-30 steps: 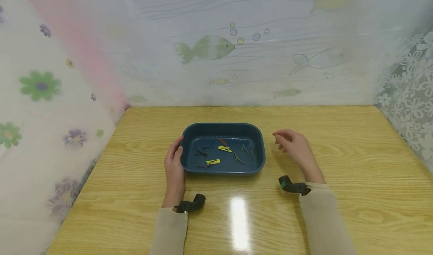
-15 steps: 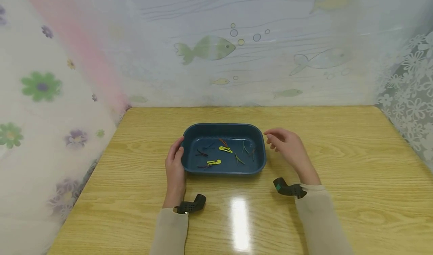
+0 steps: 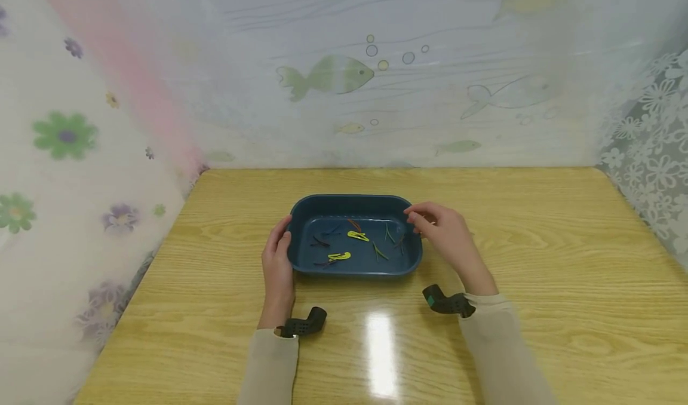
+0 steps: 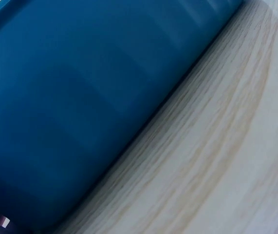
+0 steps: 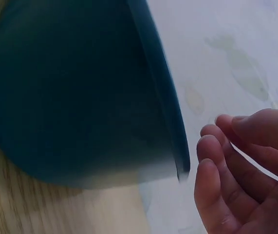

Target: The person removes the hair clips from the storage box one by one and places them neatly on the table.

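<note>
A dark blue plastic basin (image 3: 355, 273) stands on the table, and colourful hair clips lie spread over its floor. Two are bright yellow, one (image 3: 358, 236) in the middle and another (image 3: 339, 256) near the front. Thinner ones include a green clip (image 3: 380, 251), a red clip (image 3: 353, 224) and several dark ones. My left hand (image 3: 278, 261) holds the basin's left end, fingers and thumb at the rim. My right hand (image 3: 443, 232) hovers at the right rim, thumb and index fingertips close together, nothing seen between them. In the right wrist view, its fingers (image 5: 208, 180) are loosely bent beside the rim.
The wood-grain table (image 3: 537, 244) runs back to a wall sheet (image 3: 430, 112) printed with fish. Flower-patterned sheets hang on the left and right. A black wrist camera (image 3: 446, 300) sits on the right wrist, another (image 3: 309, 322) on the left.
My right hand has moved left, from beside the basin to over its right rim. The left hand, the basin and the hair clips stay where they were.
</note>
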{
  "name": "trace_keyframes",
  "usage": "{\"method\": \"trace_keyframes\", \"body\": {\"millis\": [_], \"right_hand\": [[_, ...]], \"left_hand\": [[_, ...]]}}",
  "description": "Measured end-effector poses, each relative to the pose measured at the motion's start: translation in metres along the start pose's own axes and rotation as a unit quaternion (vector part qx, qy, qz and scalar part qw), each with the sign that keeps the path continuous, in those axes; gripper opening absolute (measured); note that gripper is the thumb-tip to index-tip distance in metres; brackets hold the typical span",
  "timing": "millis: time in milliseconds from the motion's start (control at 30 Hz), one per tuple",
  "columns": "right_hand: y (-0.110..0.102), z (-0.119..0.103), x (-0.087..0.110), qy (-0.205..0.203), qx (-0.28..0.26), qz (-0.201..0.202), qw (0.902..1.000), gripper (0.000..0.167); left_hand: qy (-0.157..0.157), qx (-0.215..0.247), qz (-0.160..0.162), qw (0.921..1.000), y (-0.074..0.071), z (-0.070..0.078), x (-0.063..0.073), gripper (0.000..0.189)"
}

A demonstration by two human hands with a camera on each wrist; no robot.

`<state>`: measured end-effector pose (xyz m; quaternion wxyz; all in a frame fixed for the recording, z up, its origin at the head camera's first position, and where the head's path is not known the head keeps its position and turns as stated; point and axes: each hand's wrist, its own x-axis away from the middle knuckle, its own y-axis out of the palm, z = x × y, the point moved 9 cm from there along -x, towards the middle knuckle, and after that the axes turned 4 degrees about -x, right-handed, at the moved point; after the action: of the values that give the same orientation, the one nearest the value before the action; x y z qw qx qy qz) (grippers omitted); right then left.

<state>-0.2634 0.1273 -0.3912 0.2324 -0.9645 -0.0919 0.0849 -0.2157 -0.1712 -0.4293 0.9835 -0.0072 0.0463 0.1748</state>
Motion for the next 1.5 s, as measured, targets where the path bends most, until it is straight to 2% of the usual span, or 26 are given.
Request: {"method": "trace_keyframes", "body": {"millis": [233, 400, 700, 1033, 1200, 1367, 1500], "right_hand": [[0.021, -0.012, 0.001, -0.014, 0.008, -0.029, 0.9995, 0.023], [0.036, -0.018, 0.0, -0.029, 0.068, -0.047, 0.9961, 0.02], [0.049, -0.027, 0.002, -0.06, 0.161, -0.029, 0.9847, 0.019], [0.057, -0.029, 0.002, -0.078, 0.182, -0.034, 0.9796, 0.016], [0.064, -0.028, 0.003, -0.074, 0.222, -0.05, 0.971, 0.018], [0.069, -0.029, 0.003, -0.077, 0.255, -0.05, 0.9626, 0.017], [0.072, -0.031, 0.003, -0.08, 0.293, -0.057, 0.951, 0.018]], "left_hand": [[-0.004, 0.004, 0.002, 1.0, -0.001, -0.002, -0.001, 0.033], [-0.005, 0.001, 0.002, 1.0, -0.001, -0.002, -0.001, 0.033], [-0.006, -0.007, 0.005, 0.9999, -0.002, -0.002, 0.001, 0.033], [-0.001, 0.0, -0.002, 1.0, 0.0, -0.001, -0.001, 0.033], [0.003, -0.003, 0.0, 1.0, 0.0, -0.004, -0.002, 0.033], [-0.001, 0.0, 0.002, 1.0, -0.001, -0.001, 0.0, 0.033], [-0.001, 0.003, -0.001, 1.0, 0.001, -0.002, 0.0, 0.033]]}}
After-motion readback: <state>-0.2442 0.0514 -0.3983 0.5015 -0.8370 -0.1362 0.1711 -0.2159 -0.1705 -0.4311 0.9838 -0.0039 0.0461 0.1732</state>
